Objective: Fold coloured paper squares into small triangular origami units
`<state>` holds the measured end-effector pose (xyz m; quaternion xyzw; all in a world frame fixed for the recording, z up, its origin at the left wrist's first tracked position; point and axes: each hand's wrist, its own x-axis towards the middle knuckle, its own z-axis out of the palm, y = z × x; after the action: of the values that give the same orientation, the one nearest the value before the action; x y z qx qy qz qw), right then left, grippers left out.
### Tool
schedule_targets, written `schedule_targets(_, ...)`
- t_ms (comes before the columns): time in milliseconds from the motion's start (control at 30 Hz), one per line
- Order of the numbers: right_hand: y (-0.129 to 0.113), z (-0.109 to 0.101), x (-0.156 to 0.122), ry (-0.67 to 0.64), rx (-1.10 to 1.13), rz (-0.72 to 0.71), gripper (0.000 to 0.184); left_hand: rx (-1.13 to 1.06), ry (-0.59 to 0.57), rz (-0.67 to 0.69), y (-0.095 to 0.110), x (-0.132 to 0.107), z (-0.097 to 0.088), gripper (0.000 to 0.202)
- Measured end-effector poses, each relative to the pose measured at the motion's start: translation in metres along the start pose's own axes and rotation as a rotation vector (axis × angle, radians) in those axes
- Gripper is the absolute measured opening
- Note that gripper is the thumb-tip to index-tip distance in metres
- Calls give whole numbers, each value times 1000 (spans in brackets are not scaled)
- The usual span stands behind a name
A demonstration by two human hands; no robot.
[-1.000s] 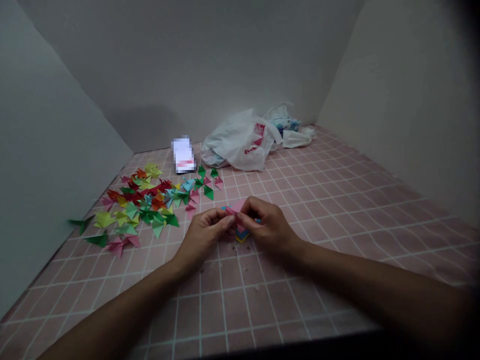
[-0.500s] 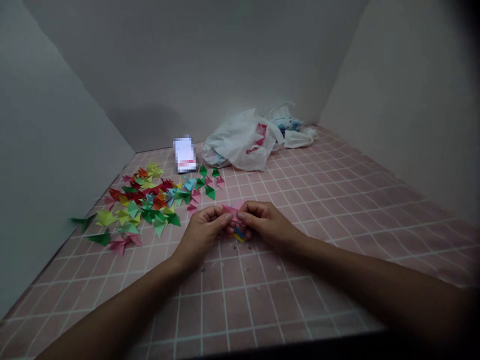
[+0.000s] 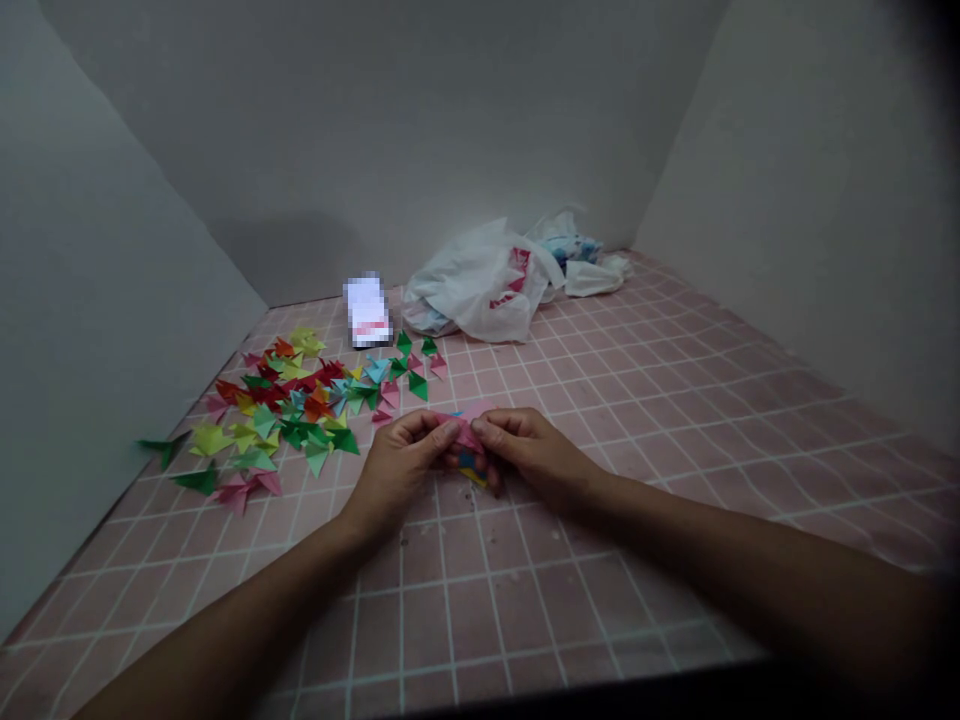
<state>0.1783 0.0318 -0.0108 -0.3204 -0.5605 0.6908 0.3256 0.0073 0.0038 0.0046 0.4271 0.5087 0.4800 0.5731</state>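
Observation:
A small piece of folded pink paper is pinched between my two hands, near the middle of the view. My left hand grips its left side with thumb and fingers. On the other side, my right hand pinches it between thumb and forefinger. Just below the pink paper, partly hidden by my fingers, something blue and yellow shows; it looks like paper, but I cannot tell whether it is held or lies on the table. Many folded paper cranes in several colours lie to the left of my hands.
A pink tablecloth with a white grid covers the surface. At the back stands a lit phone, its screen blurred. Beside it lies a white plastic bag with red print, with another bag behind. Pale walls enclose three sides.
Both hands stay together at the same place, their fingers shifting slightly on the pink paper. More of the pink paper's flat part now shows between the thumbs. The whole view has moved slightly.

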Motion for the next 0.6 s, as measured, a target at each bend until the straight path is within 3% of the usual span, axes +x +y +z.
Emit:
schedule_targets(167,2,2,0,5,19,31,30,-72,30,5,-1,0,2,25)
schedule_targets(433,5,6,-2,90,-68,-40,26,-132,50,-25,-5,0,3,28)
schedule_targets(600,3,4,-2,72,31,-14,27,-248,53,-52,0,1,3,34)
